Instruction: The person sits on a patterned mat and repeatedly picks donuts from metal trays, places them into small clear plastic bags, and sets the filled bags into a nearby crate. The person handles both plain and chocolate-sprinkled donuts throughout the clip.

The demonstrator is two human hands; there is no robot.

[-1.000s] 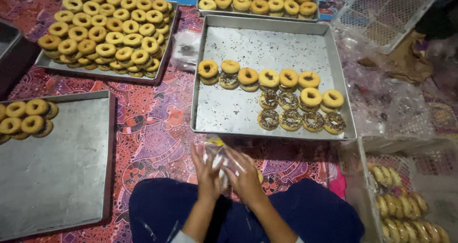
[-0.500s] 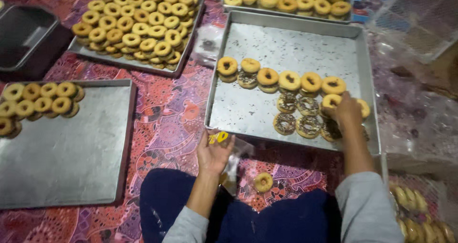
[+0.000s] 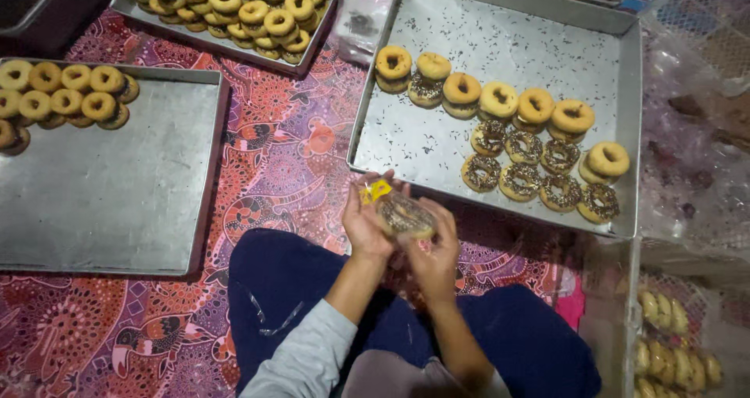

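My left hand [image 3: 365, 224] and my right hand [image 3: 434, 251] meet over my lap and together hold a sprinkled doughnut in a clear plastic bag [image 3: 403, 214] with a yellow tag at its top. Just beyond them lies a metal tray [image 3: 437, 144] with plain and chocolate-sprinkled doughnuts [image 3: 522, 144] in rows on its right half. I sit on a patterned red mat [image 3: 273, 164], my dark blue trousers [image 3: 297, 281] below the hands.
A second metal tray [image 3: 117, 195] at left holds plain doughnuts [image 3: 66, 93] at its far corner. A full tray of plain doughnuts [image 3: 234, 7] lies at the top. A clear box with bagged doughnuts [image 3: 672, 335] stands at lower right. Crumpled plastic [image 3: 695, 171] lies right of the tray.
My right hand came back from the tray with a sprinkled doughnut. Both hands now hold it inside the bag. The view has shifted closer and to the left.
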